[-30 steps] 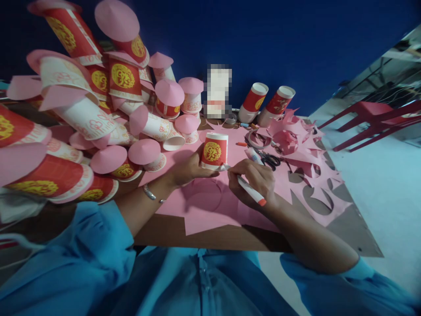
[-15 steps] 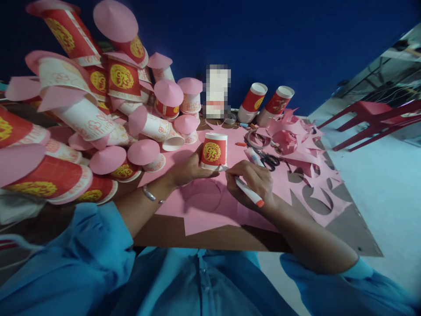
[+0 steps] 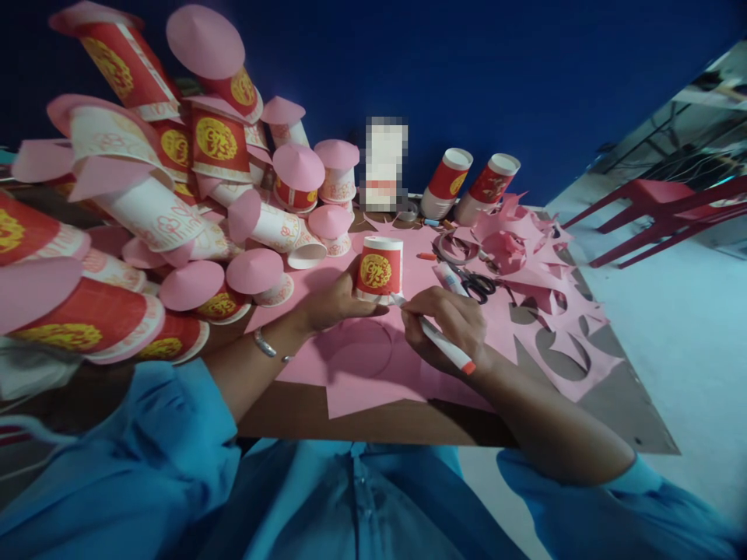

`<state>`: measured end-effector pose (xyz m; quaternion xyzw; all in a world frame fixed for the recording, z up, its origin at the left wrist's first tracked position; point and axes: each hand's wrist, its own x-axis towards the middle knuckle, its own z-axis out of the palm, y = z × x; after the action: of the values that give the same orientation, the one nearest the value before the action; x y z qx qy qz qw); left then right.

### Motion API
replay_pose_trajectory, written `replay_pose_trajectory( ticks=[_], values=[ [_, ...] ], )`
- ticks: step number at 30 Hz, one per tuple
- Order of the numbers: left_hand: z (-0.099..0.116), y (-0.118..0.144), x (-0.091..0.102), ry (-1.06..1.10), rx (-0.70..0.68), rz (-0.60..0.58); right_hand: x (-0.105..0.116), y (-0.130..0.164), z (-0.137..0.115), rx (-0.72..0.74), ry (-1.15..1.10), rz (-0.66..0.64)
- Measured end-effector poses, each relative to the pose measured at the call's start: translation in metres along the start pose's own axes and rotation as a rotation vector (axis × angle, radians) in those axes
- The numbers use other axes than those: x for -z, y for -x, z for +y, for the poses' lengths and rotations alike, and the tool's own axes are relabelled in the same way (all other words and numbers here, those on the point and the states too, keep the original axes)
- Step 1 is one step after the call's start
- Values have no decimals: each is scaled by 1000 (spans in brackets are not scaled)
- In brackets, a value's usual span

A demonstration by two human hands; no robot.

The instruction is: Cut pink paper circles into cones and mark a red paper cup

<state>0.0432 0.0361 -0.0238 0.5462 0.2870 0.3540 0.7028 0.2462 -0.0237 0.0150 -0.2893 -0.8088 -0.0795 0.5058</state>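
- Red paper cup (image 3: 379,268) with a gold emblem, held over a pink paper sheet (image 3: 362,389), inward from the front edge of the tabletop (image 3: 373,424).
- I'd judge it light and fairly stiff, though the thin wall would dent under a hard squeeze, and the printed side may be slick; low down, by the white band, seems the surest hold.
- Left hand (image 3: 335,303): the fingers grip the cup's left side, thumb stretched along its lower edge; the fingertips behind are hidden. A silver bangle (image 3: 265,342) circles the wrist.
- Right hand (image 3: 449,320): the fingers are closed around a white marker (image 3: 442,342), pen-fashion, its tip at the cup's lower band. That forearm crosses the front edge near its right corner.
- Black-handled scissors (image 3: 482,289) lie beyond, towards the far edge.
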Motion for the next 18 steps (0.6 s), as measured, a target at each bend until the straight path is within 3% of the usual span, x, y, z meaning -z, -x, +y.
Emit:
replay_pose_trajectory(
  ticks=[4, 8, 13, 18],
  values=[
    [0, -1, 1, 47, -47, -9, 6, 1, 6, -28, -17, 42],
    [4, -1, 0, 144, -52, -33, 3, 8, 17, -147, -43, 79],
    [11, 1, -2, 159, -56, -34, -6, 14, 29, -315, -121, -1],
    [10, 3, 1, 183, -20, -71, -13, 15, 40, -271, -195, -121]
  ],
)
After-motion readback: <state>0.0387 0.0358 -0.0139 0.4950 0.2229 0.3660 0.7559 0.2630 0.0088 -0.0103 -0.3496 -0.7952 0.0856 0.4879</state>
